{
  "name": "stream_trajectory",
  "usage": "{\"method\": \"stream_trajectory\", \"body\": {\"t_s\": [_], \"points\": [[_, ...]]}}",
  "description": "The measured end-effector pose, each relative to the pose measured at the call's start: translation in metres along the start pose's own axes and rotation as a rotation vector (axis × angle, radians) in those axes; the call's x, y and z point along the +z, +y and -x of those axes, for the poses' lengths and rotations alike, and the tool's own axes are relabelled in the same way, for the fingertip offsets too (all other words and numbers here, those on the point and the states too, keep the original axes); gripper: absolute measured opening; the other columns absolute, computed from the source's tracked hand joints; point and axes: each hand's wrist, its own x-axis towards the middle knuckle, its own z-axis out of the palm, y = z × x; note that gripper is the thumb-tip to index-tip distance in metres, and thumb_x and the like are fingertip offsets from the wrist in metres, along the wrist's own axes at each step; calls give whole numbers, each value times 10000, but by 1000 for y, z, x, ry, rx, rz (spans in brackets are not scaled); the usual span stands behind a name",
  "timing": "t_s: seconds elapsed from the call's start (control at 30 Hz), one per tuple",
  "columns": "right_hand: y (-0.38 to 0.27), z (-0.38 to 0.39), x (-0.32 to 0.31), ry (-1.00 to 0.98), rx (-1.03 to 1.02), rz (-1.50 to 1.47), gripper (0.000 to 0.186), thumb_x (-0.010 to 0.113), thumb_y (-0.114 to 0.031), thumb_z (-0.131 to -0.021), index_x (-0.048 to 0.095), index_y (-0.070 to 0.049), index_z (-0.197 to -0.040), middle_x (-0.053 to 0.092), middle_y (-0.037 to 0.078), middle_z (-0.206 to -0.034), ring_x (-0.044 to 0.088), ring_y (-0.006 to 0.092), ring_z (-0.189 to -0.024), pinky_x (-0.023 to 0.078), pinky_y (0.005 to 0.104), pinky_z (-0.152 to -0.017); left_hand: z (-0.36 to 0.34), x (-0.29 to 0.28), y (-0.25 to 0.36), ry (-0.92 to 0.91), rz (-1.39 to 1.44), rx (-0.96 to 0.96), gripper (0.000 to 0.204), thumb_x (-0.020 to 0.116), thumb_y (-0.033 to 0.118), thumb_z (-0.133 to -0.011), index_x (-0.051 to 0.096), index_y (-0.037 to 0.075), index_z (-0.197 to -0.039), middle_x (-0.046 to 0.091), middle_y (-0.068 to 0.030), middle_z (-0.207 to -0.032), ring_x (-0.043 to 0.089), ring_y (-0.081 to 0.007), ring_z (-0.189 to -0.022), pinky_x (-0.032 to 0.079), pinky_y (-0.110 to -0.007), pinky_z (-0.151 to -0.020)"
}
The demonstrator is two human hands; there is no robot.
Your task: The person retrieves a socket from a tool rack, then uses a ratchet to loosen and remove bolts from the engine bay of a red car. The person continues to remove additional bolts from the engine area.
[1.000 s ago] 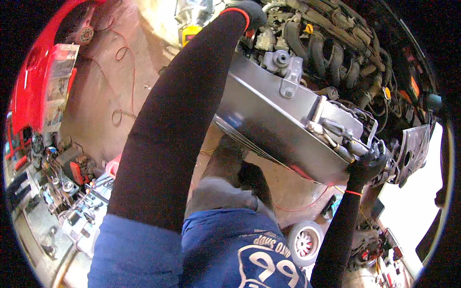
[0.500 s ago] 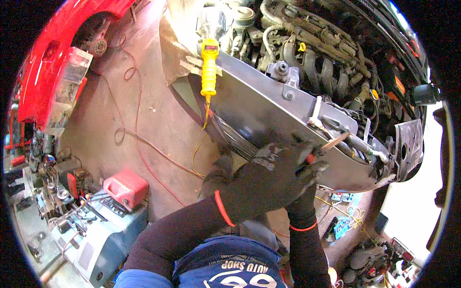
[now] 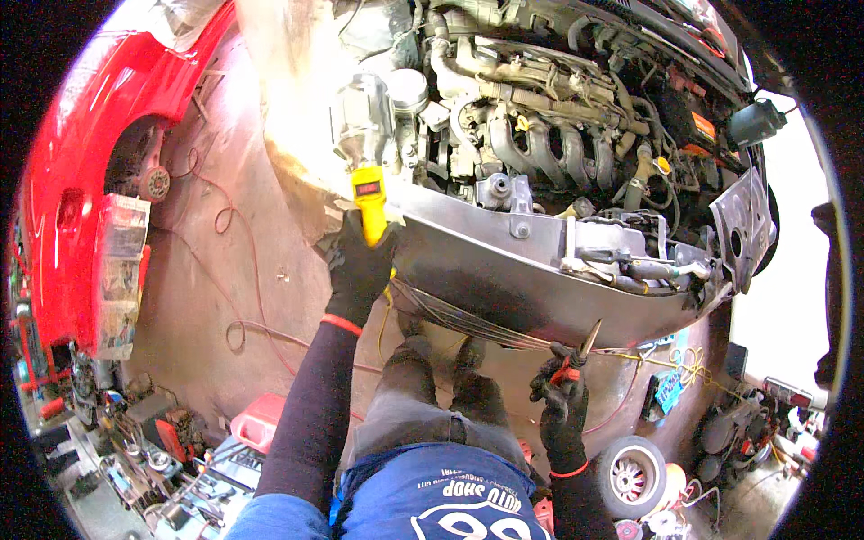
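My left hand, in a black glove, is closed round the yellow handle of a work light. The light's caged lamp end points away from me over the corner of the car's engine bay. Gloved in black too, my right hand grips red-handled pliers with long tapered jaws pointing up and away. The pliers are just in front of the grey bumper and look apart from it. Behind the bumper's top edge lies the exposed engine.
A red car body stands at the left. Red hose winds over the floor. A red fuel can and blue machine sit low left. A wheel lies at lower right, near a blue item and yellow cord.
My left hand has moved from the bumper to the work light and taken hold of its handle. My right hand has drawn back toward me with the pliers. The view has shifted.
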Motion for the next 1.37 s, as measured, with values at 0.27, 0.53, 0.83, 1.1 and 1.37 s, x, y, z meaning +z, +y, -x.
{"method": "stream_trajectory", "body": {"t_s": [0.27,0.53,0.83,1.1,1.37], "points": [[-8,-13,22,272,-28,150,440,692,-73,-854,531,-30,-1262,595,67,-1051,578,147,-909,526,292,-770,-98,-142,17,-117,-506,738,473,750,137,-741,627,99,-1196,652,-142,-994,650,-326,-903,528,-430,-775],[-40,-81,19,370,-203,199,333,754,-44,-838,587,-28,-1125,625,82,-974,611,155,-844,522,271,-730,-178,-71,69,-242,-737,1263,522,714,113,-735,649,148,-1252,640,-155,-1250,612,-345,-1123,459,-477,-997],[-67,-131,-1,381,-463,438,300,684,-74,-827,645,27,-1107,688,94,-988,632,159,-813,521,310,-707,-158,2,102,-281,-802,1507,254,617,178,-767,745,132,-982,652,-72,-882,634,-263,-907,472,-414,-790],[36,-72,29,414,-309,-273,558,513,-229,-1004,346,-141,-1529,618,115,-943,569,208,-725,484,325,-596,-179,23,57,-711,-664,1003,425,742,165,-745,678,93,-1159,667,-158,-1168,633,-349,-1041,499,-448,-912],[125,-24,87,6,208,-534,449,619,-358,-892,617,-1,-1165,634,176,-1114,627,300,-1002,525,507,-874,-180,29,85,-820,-746,991,367,787,253,-703,755,102,-1036,710,-210,-957,699,-310,-889,548,-440,-777]]}}
